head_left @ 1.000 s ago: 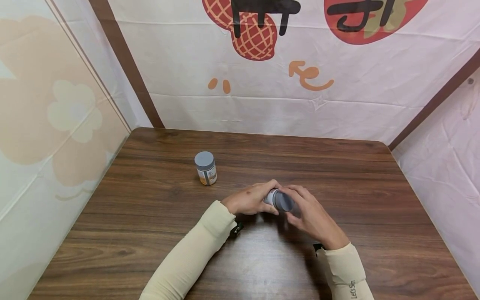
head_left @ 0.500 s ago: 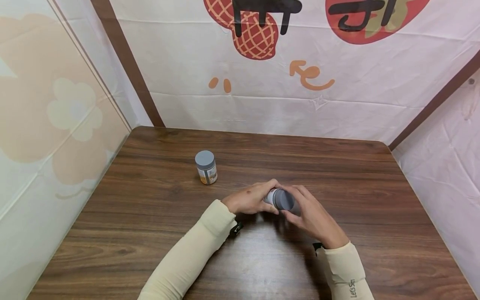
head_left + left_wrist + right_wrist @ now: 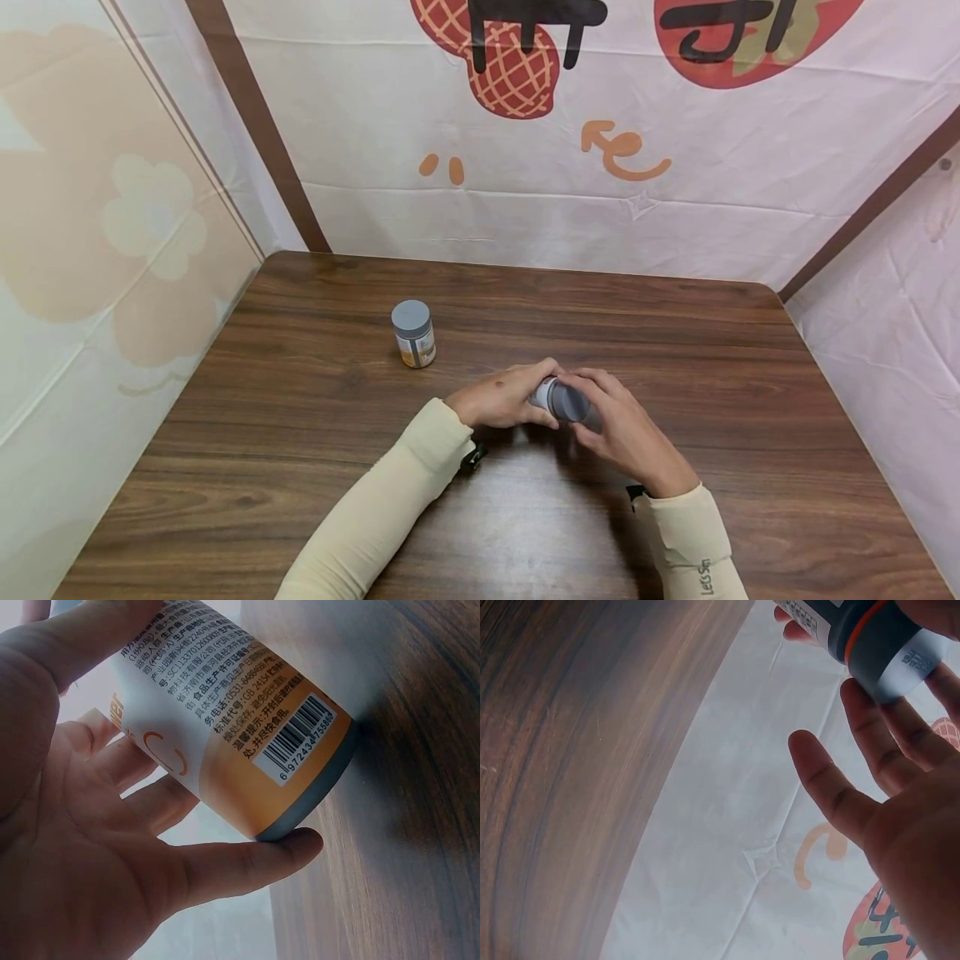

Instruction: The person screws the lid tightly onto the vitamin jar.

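Tilted over the table, a small plastic jar (image 3: 247,735) with a white and orange label and a barcode lies in my left hand (image 3: 504,398). The thumb and fingers of that hand curl round its body. Its dark grey lid (image 3: 570,402) points toward my right hand (image 3: 628,429). Thumb and fingertips of the right hand hold the lid's sides, while one finger (image 3: 821,769) stands apart from it in the right wrist view. An orange ring (image 3: 864,630) shows between lid and body there. The far side of the jar is hidden by the left hand.
A second jar (image 3: 413,335) with a grey lid stands upright on the wooden table (image 3: 315,433), left of and farther back than the hands. Behind the table hangs a white printed cloth (image 3: 375,108), with more cloth at both sides.
The right hand's thumb and fingertips shift slightly around the lid. The left hand keeps its hold on the jar in the same spot.
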